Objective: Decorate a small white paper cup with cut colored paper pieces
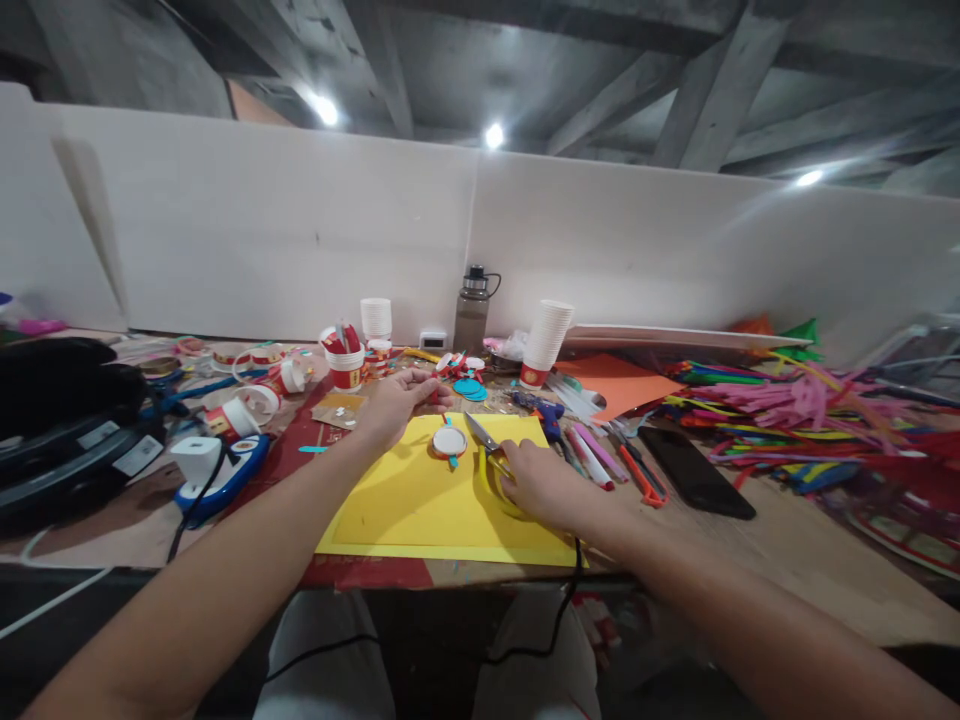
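Observation:
Yellow sheets (405, 510) lie at the table's front edge. On them rests a small round white piece (449, 443) with a red rim and blue tabs at its top and bottom. My right hand (529, 480) is closed round the yellow handles of scissors (484, 434), whose blades point up and left, just right of the round piece. My left hand (409, 400) is above the back left of the sheets, its fingers curled near a small red piece (442, 397); I cannot make out whether they hold it. Flat blue discs (470, 389) lie just beyond.
Behind stand a bottle (472, 315), a tall cup stack (547, 345) and a cup with red pieces (345, 362). To the right are a glue gun (551, 418), markers (592, 458), a phone (694, 472) and pipe cleaners (795, 410); a blue power strip (225, 485) lies left.

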A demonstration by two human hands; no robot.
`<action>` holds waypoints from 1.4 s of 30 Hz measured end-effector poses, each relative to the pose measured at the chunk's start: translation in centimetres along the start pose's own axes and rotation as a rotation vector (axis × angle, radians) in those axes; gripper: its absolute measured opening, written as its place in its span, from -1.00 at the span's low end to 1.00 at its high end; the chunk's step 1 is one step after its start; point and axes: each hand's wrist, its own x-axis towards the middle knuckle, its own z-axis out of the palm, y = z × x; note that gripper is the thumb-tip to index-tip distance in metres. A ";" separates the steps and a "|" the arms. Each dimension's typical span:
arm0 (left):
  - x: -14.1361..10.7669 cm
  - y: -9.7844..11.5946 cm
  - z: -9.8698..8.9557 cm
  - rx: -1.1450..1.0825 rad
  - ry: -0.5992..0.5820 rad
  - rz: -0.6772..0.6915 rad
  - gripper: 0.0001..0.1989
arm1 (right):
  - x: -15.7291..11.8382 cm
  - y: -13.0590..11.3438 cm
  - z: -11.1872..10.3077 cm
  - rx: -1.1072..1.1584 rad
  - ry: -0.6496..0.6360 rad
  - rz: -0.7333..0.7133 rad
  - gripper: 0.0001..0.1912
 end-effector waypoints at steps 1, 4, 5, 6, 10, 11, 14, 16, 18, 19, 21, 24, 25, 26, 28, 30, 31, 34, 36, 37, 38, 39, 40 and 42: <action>0.0 0.1 0.0 0.003 0.008 0.007 -0.86 | 0.3 0.3 0.0 0.025 0.002 0.006 -0.68; 0.1 0.2 -0.3 0.002 0.014 0.029 -0.83 | 0.8 1.7 0.1 0.249 0.057 0.078 -0.61; 0.2 0.2 -0.4 0.000 0.013 0.032 -0.82 | 0.8 2.3 0.2 0.371 0.095 0.107 -0.56; 0.3 0.1 -0.4 -0.002 0.012 0.033 -0.80 | 0.9 2.7 0.2 0.505 0.145 0.113 -0.51; 0.4 -0.3 -0.8 0.012 -0.001 0.029 -0.74 | 1.1 3.2 -0.5 0.995 0.374 -0.111 -0.50; 0.5 -0.3 -0.9 0.020 -0.003 0.025 -0.73 | 1.3 2.9 -0.9 1.076 0.411 -0.169 -0.52; 0.7 -0.3 -1.3 0.050 0.021 0.020 -0.72 | 1.8 1.4 -2.2 1.204 0.441 -0.317 -0.57; 0.9 -0.2 -1.6 0.070 0.056 0.022 -0.73 | 2.1 0.6 -2.9 1.202 0.430 -0.382 -0.55; 1.2 -0.1 -2.0 0.083 0.083 0.020 -0.75 | 2.4 0.2 -2.9 1.220 0.424 -0.421 -0.47; 1.3 -0.1 -2.2 0.087 0.092 0.015 -0.76 | 2.4 0.2 -2.7 1.236 0.398 -0.427 -0.46; 1.6 0.0 -2.5 0.091 0.094 0.002 -0.78 | 2.5 0.5 -2.1 1.272 0.287 -0.406 -0.51; 1.8 0.2 -2.7 0.091 0.073 -0.010 -0.79 | 2.7 1.3 -1.1 1.317 0.123 -0.366 -0.63; 1.8 0.2 -2.7 0.086 0.062 -0.012 -0.80 | 2.7 1.5 -0.9 1.331 0.098 -0.378 -0.64; 1.7 0.2 -2.8 0.077 0.065 -0.014 -0.80 | 2.8 1.7 -0.7 1.339 0.084 -0.398 -0.65; 1.7 0.3 -2.8 0.073 0.049 -0.017 -0.82 | 2.9 1.9 -0.6 1.332 0.061 -0.428 -0.66; 1.6 0.4 -2.7 0.073 0.044 -0.017 -0.81 | 2.9 2.0 -0.7 1.304 0.044 -0.430 -0.66; 1.5 0.4 -2.7 0.073 0.045 -0.016 -0.81 | 2.9 2.0 -0.7 1.285 0.034 -0.425 -0.67; 1.5 0.4 -2.6 0.074 0.049 -0.015 -0.79 | 2.6 2.0 -1.1 1.234 -0.012 -0.408 -0.70; 1.4 0.5 -2.6 0.082 0.034 -0.016 -0.77 | 2.3 1.9 -1.3 1.205 -0.041 -0.393 -0.71; 1.4 0.5 -2.6 0.085 0.021 -0.016 -0.76 | 2.2 1.9 -1.4 1.191 -0.053 -0.390 -0.71; 1.4 0.5 -2.6 0.085 0.009 -0.016 -0.75 | 2.1 1.9 -1.5 1.180 -0.061 -0.388 -0.72; 1.3 0.6 -2.5 0.083 -0.003 -0.013 -0.74 | 2.0 1.8 -1.6 1.171 -0.069 -0.386 -0.72; 1.3 0.7 -2.5 0.079 -0.016 -0.010 -0.73 | 1.9 1.8 -1.6 1.165 -0.076 -0.383 -0.73; 1.3 0.8 -2.6 0.075 -0.040 -0.004 -0.73 | 1.7 1.7 -1.7 1.158 -0.090 -0.378 -0.74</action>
